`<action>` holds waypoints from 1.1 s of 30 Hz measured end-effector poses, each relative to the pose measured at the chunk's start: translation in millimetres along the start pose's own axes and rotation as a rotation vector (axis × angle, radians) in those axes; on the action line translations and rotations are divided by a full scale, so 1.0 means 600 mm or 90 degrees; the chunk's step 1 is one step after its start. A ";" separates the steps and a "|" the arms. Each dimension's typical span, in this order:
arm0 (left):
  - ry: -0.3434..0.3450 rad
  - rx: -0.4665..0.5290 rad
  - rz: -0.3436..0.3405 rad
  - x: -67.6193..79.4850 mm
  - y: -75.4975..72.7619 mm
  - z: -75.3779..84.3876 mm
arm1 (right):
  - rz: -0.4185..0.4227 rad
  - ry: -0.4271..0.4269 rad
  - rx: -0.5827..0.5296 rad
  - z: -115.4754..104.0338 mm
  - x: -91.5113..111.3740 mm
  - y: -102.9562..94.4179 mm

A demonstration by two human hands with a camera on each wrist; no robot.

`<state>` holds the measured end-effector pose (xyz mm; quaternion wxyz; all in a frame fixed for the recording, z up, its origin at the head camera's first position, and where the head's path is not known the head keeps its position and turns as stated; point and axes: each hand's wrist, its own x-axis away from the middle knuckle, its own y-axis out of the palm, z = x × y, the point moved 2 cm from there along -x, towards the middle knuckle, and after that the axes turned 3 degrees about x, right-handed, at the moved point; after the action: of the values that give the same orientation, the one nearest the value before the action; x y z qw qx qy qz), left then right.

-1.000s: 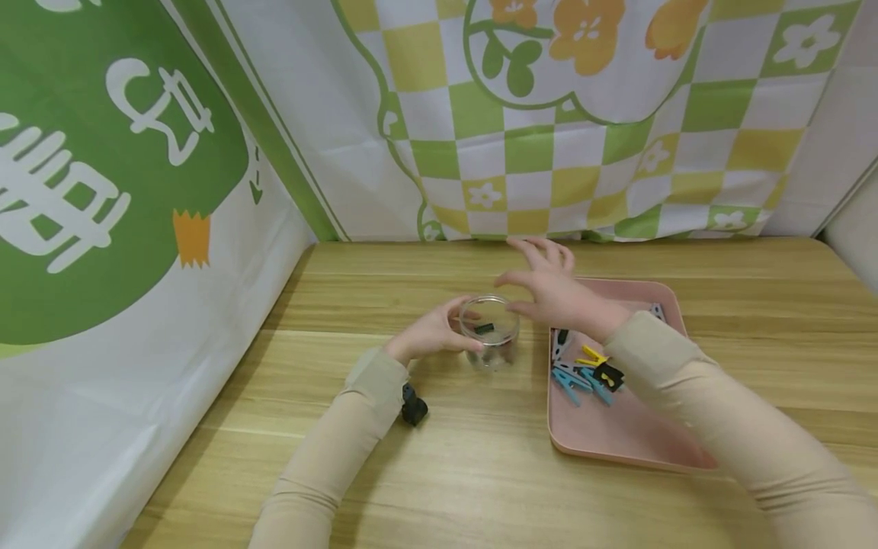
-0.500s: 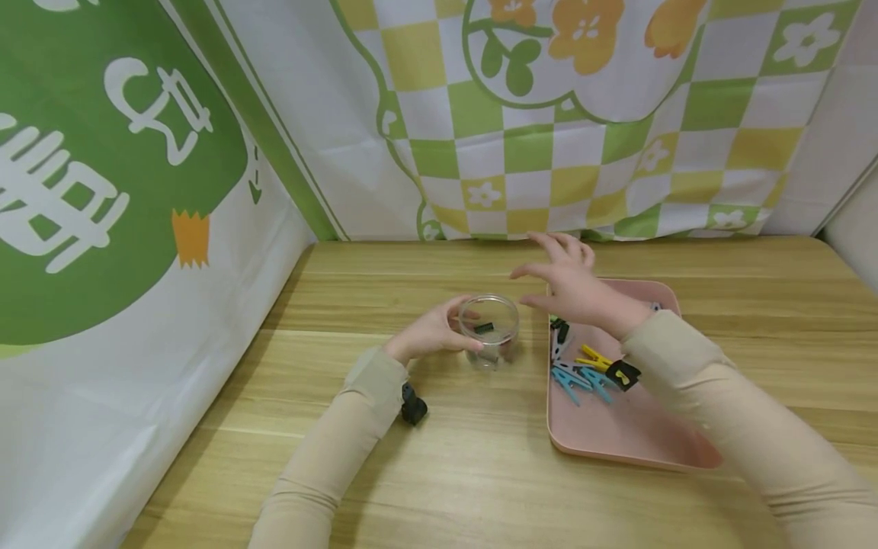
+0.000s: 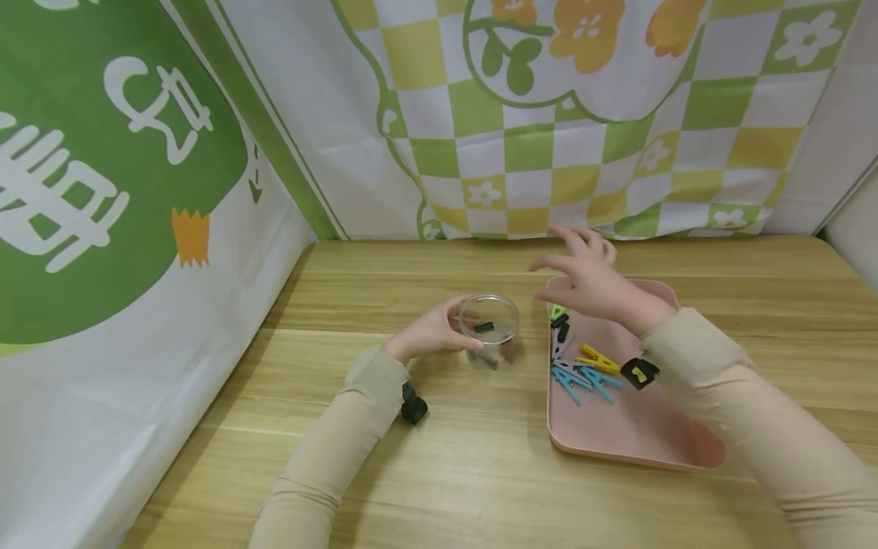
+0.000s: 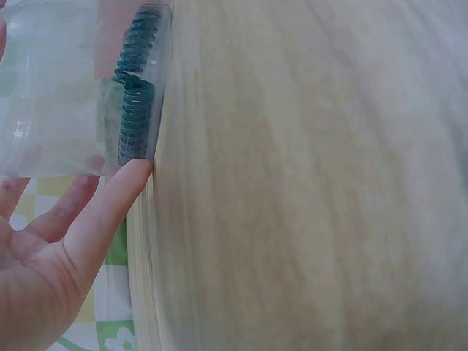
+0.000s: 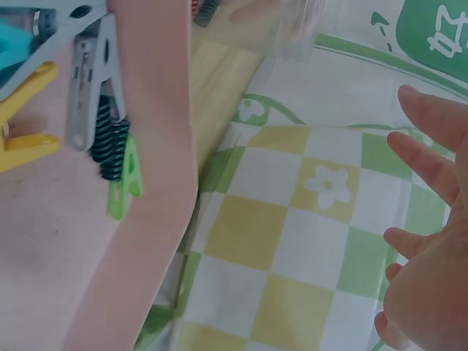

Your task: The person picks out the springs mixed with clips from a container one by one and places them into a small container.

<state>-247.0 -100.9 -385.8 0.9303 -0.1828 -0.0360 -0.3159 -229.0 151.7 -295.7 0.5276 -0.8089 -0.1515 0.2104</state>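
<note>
My left hand (image 3: 432,332) holds a clear round jar (image 3: 509,329) on the table, thumb on the near side and fingers around the far side. Inside the jar lie dark green coil springs (image 4: 137,102), end to end in the left wrist view; a small red bit shows through the wall in the right wrist view. My right hand (image 3: 591,284) hovers above the far left corner of a pink tray (image 3: 604,441), fingers spread, nothing in them. The tray holds yellow (image 3: 598,357), blue (image 3: 566,381), grey (image 5: 82,110) and lime green (image 5: 133,172) clothespins, plus dark springs (image 5: 110,142).
The wooden table (image 3: 466,473) meets a checked cloth (image 3: 528,183) at the back and a white and green printed sheet (image 3: 206,305) at the left. A black wrist device (image 3: 414,406) sits under the left cuff, another black one (image 3: 639,372) by the right cuff.
My right hand has drawn away from the jar's rim to the right, over the tray, baring the lime green clothespin at its left edge. My left hand and the jar have stayed in place.
</note>
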 end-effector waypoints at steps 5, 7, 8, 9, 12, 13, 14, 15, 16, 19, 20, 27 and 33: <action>-0.005 0.003 -0.004 0.000 0.000 0.000 | -0.013 0.020 -0.020 0.016 0.010 0.007; -0.006 0.004 -0.004 0.001 0.000 0.001 | -0.021 0.036 -0.029 0.021 0.015 0.010; -0.006 0.005 -0.004 0.001 0.000 0.001 | -0.024 0.045 -0.035 0.024 0.017 0.012; -0.006 0.004 -0.004 0.001 0.001 0.002 | -0.027 0.055 -0.040 0.027 0.019 0.014; -0.006 0.003 -0.004 0.002 0.001 0.002 | -0.033 0.080 -0.058 0.036 0.025 0.019; -0.006 0.002 -0.004 0.002 0.001 0.002 | -0.036 0.087 -0.064 0.039 0.027 0.021; -0.005 0.000 -0.004 0.002 0.001 0.002 | -0.039 0.096 -0.071 0.043 0.030 0.023; -0.005 -0.001 -0.003 0.002 0.001 0.002 | -0.041 0.104 -0.074 0.047 0.032 0.025; -0.004 0.000 -0.003 0.001 0.001 0.002 | -0.043 0.112 -0.079 0.050 0.034 0.028; -0.002 0.000 -0.002 0.001 0.000 0.002 | -0.050 0.139 -0.086 0.064 0.039 0.036; -0.003 0.001 -0.001 0.001 0.000 0.001 | -0.051 0.149 -0.088 0.068 0.040 0.039; -0.007 -0.003 0.002 0.001 0.001 0.001 | -0.071 0.205 -0.074 0.086 0.050 0.066; -0.007 0.003 -0.001 0.003 0.001 0.003 | -0.064 0.215 -0.086 0.091 0.054 0.081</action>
<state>-245.3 -100.8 -384.0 0.9304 -0.1820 -0.0418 -0.3155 -227.2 190.5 -365.3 0.5000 -0.8577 -0.1146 0.0340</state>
